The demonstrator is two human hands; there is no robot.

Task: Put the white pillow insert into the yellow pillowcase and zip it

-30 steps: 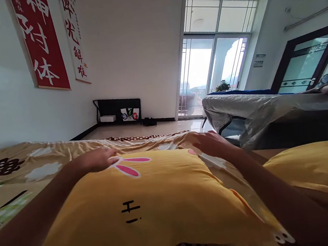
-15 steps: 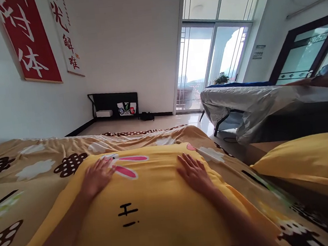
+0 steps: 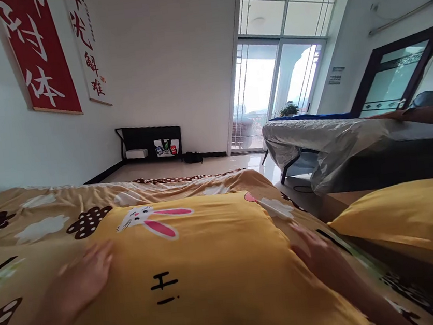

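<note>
A yellow pillow [image 3: 217,272] with a printed white rabbit and the word "Hi" lies flat in front of me. It rests on a tan blanket [image 3: 99,197] patterned with clouds and dotted brown shapes. At the pillow's left edge is my left hand [image 3: 86,274], slightly blurred, fingers stretched and pointing forward. Along the right edge lies my right hand [image 3: 314,245], its fingers extended over the border between pillow and blanket. Neither hand grips anything.
To the right lies a second yellow pillow [image 3: 406,214]. Beyond it, plastic sheeting [image 3: 326,137] drapes over a table-like surface, where another person's arm [image 3: 422,115] reaches in. A black low shelf [image 3: 139,140] stands by the far wall, near glass sliding doors [image 3: 279,93].
Both hands have moved apart, off the pillow's top: the left went left and nearer, the right went right and nearer. The rabbit print is uncovered. The view has shifted slightly.
</note>
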